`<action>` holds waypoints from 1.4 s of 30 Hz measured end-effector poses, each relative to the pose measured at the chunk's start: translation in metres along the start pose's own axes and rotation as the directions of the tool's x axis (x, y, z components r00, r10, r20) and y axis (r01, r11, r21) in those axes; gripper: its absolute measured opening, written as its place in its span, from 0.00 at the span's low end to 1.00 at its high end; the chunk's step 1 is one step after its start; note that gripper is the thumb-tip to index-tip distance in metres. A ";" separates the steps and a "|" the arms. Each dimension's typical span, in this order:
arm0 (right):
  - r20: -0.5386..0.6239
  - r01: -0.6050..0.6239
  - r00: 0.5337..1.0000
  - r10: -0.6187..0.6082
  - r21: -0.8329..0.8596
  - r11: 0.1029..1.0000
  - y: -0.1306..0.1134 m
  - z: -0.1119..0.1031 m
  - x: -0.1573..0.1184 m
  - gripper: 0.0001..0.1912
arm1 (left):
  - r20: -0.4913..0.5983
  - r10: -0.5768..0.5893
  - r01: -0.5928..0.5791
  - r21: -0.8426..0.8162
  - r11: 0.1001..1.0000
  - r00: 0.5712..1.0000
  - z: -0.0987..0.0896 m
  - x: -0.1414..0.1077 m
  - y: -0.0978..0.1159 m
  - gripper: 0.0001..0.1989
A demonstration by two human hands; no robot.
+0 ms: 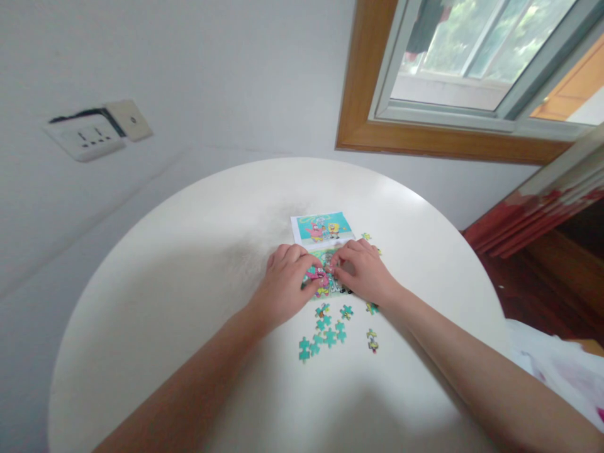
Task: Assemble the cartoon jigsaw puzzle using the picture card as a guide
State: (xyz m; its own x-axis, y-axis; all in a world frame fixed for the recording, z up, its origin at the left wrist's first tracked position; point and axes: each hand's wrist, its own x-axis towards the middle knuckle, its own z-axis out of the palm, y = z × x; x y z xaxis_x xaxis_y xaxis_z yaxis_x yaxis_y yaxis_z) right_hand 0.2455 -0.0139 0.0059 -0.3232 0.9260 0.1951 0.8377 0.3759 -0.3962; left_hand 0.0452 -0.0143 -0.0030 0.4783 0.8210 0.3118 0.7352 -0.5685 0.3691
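A partly assembled cartoon puzzle [323, 290] lies on the white table, partly covered by both hands. My left hand [291, 277] rests at its left side, thumb and index finger apart on a pink figure. Over the right part is my right hand [359, 267], its thumb and fingertips pinched together at the puzzle's middle; whatever is between them is too small to make out. Just beyond the puzzle lies a reference picture [325, 229] with a pink and a yellow figure. Loose teal pieces [329, 337] are spread nearer to me.
The round white table [165, 264] stands against a wall with a socket [87, 137]. More loose pieces [372, 341] lie near my right forearm, and one [367, 236] beyond my right hand. A wood-framed window [453, 141] and a red curtain [528, 211] are at the right.
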 end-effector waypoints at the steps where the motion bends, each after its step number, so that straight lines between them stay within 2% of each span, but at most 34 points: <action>1: -0.002 -0.001 1.000 0.001 -0.001 1.000 0.000 0.001 0.000 0.05 | -0.001 0.000 0.000 -0.001 1.000 1.000 0.000 0.000 0.000 0.10; 6: -0.062 0.002 0.998 -0.002 0.016 1.000 0.002 0.001 0.000 0.07 | -0.004 0.007 -0.007 0.011 1.000 1.000 0.001 0.000 -0.001 0.10; 11: -0.135 0.029 0.991 -0.012 0.124 0.992 0.008 -0.009 -0.002 0.10 | -0.003 0.007 -0.007 0.014 1.000 1.000 -0.001 -0.001 0.001 0.10; 14: -0.101 0.084 0.992 -0.073 0.114 0.990 0.012 -0.015 -0.006 0.11 | 0.004 -0.004 0.004 0.014 1.000 1.000 -0.002 -0.001 0.002 0.11; 20: 0.023 0.187 0.982 -0.187 -0.016 0.982 0.012 -0.015 -0.013 0.21 | -0.008 0.003 -0.003 0.000 1.000 1.000 -0.001 -0.001 0.002 0.11; 26: 0.065 0.223 0.974 -0.219 -0.063 0.973 0.010 -0.015 -0.013 0.20 | 0.004 0.000 0.000 0.000 1.000 1.000 -0.002 0.000 0.002 0.11; 30: 0.065 0.204 0.978 -0.200 -0.058 0.977 0.011 -0.014 -0.012 0.20 | 0.002 -0.005 0.005 -0.006 1.000 1.000 -0.002 -0.001 0.002 0.11; 35: 0.005 0.109 0.994 -0.109 -0.033 0.994 0.013 -0.010 -0.011 0.16 | -0.007 0.001 -0.001 -0.005 1.000 1.000 -0.002 -0.001 0.002 0.11; 42: 0.028 0.089 0.996 -0.089 -0.020 0.996 0.007 -0.006 -0.013 0.17 | 0.011 0.004 -0.004 0.012 1.000 1.000 -0.001 -0.002 0.001 0.13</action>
State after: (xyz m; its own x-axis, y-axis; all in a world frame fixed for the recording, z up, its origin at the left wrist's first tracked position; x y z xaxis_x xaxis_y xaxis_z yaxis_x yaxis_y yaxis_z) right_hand 0.2579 -0.0233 0.0057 -0.4085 0.8896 0.2043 0.8140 0.4563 -0.3594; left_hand 0.0449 -0.0164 -0.0020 0.4861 0.8194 0.3037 0.7392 -0.5709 0.3572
